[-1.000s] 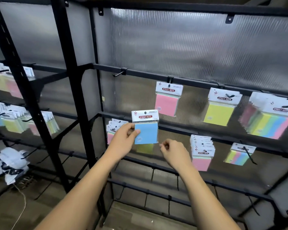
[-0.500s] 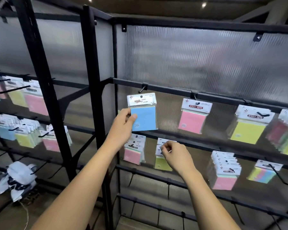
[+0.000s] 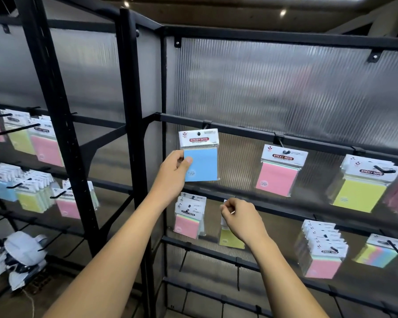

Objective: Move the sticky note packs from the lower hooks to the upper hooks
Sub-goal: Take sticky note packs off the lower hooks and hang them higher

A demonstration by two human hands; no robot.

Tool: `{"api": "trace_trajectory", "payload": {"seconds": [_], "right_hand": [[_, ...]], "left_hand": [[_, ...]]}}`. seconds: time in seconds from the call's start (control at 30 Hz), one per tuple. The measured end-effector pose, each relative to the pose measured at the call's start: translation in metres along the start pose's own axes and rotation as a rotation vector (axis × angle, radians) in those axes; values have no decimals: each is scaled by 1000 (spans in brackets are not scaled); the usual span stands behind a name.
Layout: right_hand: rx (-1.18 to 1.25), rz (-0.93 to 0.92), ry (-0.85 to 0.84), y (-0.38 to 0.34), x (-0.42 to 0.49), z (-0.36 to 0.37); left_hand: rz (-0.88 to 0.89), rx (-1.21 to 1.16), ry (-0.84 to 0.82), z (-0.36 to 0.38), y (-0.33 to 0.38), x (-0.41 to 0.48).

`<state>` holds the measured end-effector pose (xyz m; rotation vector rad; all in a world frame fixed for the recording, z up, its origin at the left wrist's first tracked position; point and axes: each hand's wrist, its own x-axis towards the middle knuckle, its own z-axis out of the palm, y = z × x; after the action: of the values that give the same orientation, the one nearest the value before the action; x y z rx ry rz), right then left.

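Observation:
My left hand (image 3: pixel 174 173) pinches the left edge of a blue sticky note pack (image 3: pixel 200 157) and holds it up at the leftmost upper hook (image 3: pixel 205 126), whose tip shows through the pack's hanging hole. Lower down, my right hand (image 3: pixel 240 222) has its fingers curled on the white header of a yellow pack (image 3: pixel 229 241) hanging on a lower hook; most of that pack is hidden behind the hand. A stack of pink packs (image 3: pixel 189 216) hangs on the lower hook to the left of it.
On the upper rail hang a pink pack (image 3: pixel 278 171) and a yellow pack (image 3: pixel 361 187). Lower right hooks carry a thick pink stack (image 3: pixel 322 249) and a rainbow pack (image 3: pixel 379 251). A black upright post (image 3: pixel 133 134) stands left, with more packs (image 3: pixel 37 143) beyond it.
My left hand has lifted the blue pack from the lower row up to the leftmost upper hook. My right hand has stayed at the yellow pack on the lower hook.

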<state>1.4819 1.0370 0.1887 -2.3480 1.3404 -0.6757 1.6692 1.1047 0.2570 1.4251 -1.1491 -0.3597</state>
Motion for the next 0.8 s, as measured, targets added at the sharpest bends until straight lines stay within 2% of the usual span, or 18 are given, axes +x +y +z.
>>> {"api": "trace_trajectory", "payload": {"seconds": [0.57,0.8], "right_hand": [[25,11,-24,2,8,10],[7,33,-71,1,3,24]], "left_hand": [[-92,-83,-9,10,-11,24],[-25,96,-12,17,-18,26]]}}
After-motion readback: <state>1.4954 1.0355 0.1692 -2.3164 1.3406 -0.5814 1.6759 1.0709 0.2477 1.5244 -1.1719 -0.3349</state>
